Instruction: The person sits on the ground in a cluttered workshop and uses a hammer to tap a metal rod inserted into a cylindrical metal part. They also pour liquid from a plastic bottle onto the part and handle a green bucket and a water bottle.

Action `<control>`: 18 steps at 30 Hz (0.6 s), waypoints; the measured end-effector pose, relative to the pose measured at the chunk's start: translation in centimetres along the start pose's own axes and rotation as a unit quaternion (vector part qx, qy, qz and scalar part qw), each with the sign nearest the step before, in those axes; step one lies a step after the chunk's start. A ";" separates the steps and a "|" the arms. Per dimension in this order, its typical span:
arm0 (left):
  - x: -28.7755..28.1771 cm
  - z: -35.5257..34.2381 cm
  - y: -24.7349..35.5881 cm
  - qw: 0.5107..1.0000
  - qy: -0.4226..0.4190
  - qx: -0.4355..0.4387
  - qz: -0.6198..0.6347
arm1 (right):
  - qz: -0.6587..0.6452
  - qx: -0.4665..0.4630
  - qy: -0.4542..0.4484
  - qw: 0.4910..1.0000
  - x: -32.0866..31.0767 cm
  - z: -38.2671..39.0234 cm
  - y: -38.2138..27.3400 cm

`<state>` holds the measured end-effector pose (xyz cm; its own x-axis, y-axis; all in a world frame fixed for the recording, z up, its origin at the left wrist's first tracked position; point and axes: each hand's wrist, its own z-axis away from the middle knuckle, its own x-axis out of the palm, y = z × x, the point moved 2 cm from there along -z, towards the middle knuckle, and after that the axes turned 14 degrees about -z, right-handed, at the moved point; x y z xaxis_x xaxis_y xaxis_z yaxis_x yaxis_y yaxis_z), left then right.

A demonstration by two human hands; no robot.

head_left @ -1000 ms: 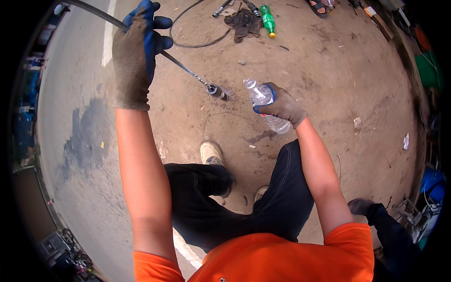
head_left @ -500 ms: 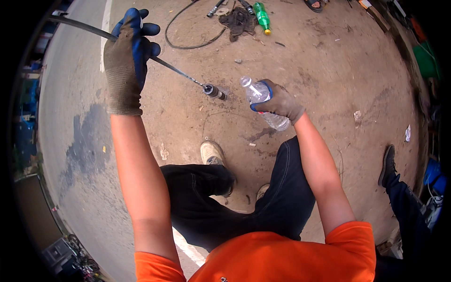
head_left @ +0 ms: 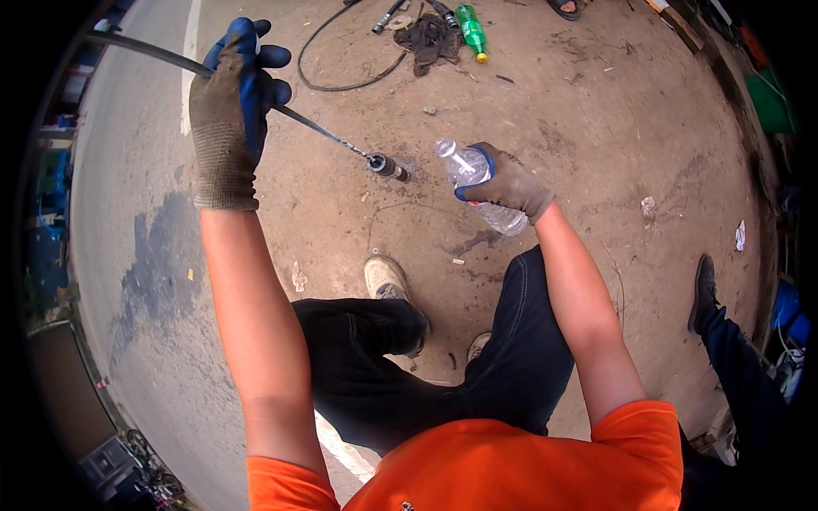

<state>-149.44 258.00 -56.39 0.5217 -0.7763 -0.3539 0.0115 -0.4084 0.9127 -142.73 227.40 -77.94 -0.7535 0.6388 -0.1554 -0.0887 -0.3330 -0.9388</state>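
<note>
My left hand [head_left: 234, 111], in a grey-brown glove with blue fingers, is raised and holds a long thin dark rod [head_left: 319, 130], its fingers partly curled. The rod slants down to the right and looks wet below the hand. At its lower end is a short black cylindrical piece [head_left: 389, 167]; I cannot tell whether it touches the ground. My right hand [head_left: 511, 185], gloved alike, is closed round a clear plastic bottle [head_left: 463, 164]. The bottle lies tilted, neck toward the upper left, close to the black piece but apart from it.
Ahead on the dirt ground lie a looped black hose [head_left: 351, 88], a dark rag [head_left: 429, 41] and a green bottle [head_left: 471, 32] with a yellow cap. Another person's leg [head_left: 731, 349] is at the right. A dark wet patch [head_left: 159, 264] marks the pavement at left.
Both hands keep their hold and their places almost unchanged. The view has shifted very slightly.
</note>
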 end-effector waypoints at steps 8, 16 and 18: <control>0.4 0.0 0.3 1.000 0.002 0.002 -0.014 | -0.003 0.009 -0.008 1.000 -0.1 0.1 0.0; 0.7 0.1 0.4 1.000 -0.002 0.009 -0.018 | 0.016 0.016 0.000 1.000 -0.3 -0.2 1.1; 1.0 0.2 0.5 1.000 0.009 0.002 -0.021 | 0.017 0.017 0.000 1.000 -0.4 -0.3 1.2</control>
<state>-149.09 256.90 -56.33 0.5354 -0.7503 -0.3878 0.0302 -0.4418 0.8966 -142.36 226.94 -79.07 -0.7570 0.6262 -0.1866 -0.0854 -0.3780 -0.9219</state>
